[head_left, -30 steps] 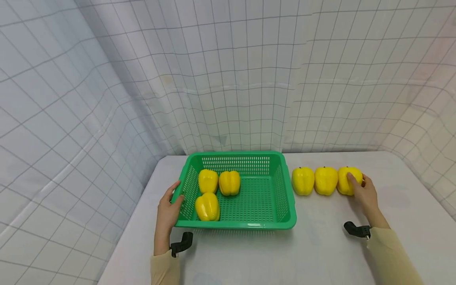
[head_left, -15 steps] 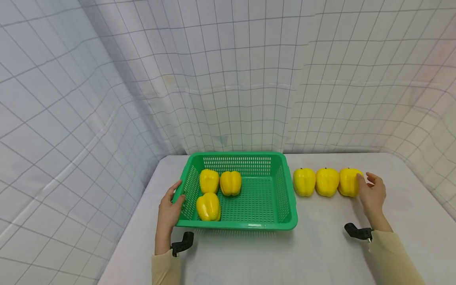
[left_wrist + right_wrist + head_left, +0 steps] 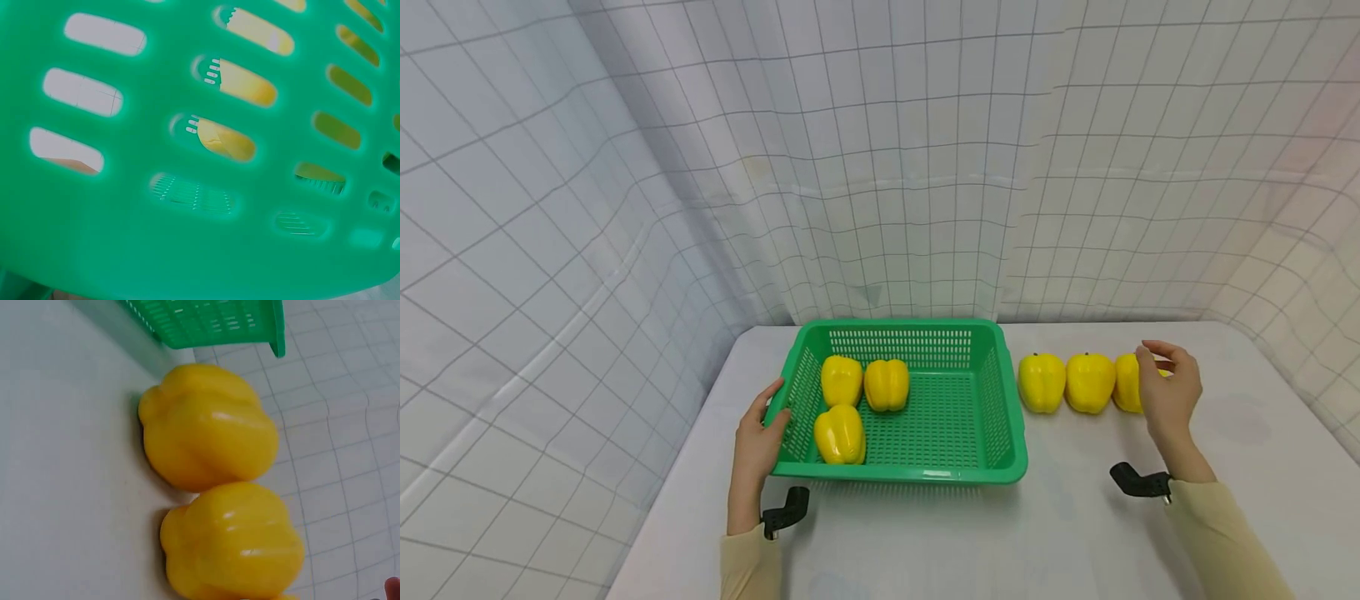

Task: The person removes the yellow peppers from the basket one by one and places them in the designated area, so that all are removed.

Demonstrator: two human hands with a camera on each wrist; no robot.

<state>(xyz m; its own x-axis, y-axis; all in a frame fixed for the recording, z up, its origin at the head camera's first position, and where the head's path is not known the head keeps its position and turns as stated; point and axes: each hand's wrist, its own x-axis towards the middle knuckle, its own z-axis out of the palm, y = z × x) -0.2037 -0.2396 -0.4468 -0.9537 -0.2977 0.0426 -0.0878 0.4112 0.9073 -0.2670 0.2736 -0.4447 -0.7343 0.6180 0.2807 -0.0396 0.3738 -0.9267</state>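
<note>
My left hand [image 3: 754, 443] grips the left rim of a green plastic basket [image 3: 895, 474], thumb over the edge and fingers outside. Inside, toward the left, lie three yellow bell peppers: a back one [image 3: 841, 380], one beside it [image 3: 887, 385] and one in front [image 3: 839, 435]. Three more form a row right of the basket: a near one [image 3: 1042, 383], a middle one [image 3: 1090, 383] and an end one [image 3: 1127, 385]. My right hand [image 3: 1174, 392], fingers bent and apart, hovers over the end pepper and partly hides it. The left wrist view shows the slotted basket wall [image 3: 125, 225].
A white table [image 3: 925, 542] carries everything. Behind it and along both sides hangs a white grid-patterned cloth [image 3: 910, 167]. In the right wrist view the basket's corner [image 3: 219, 325] stands close to the row of peppers.
My right hand came off the end pepper to the right, then moved back left and up over it. The left hand stays on the basket rim; the peppers keep their places.
</note>
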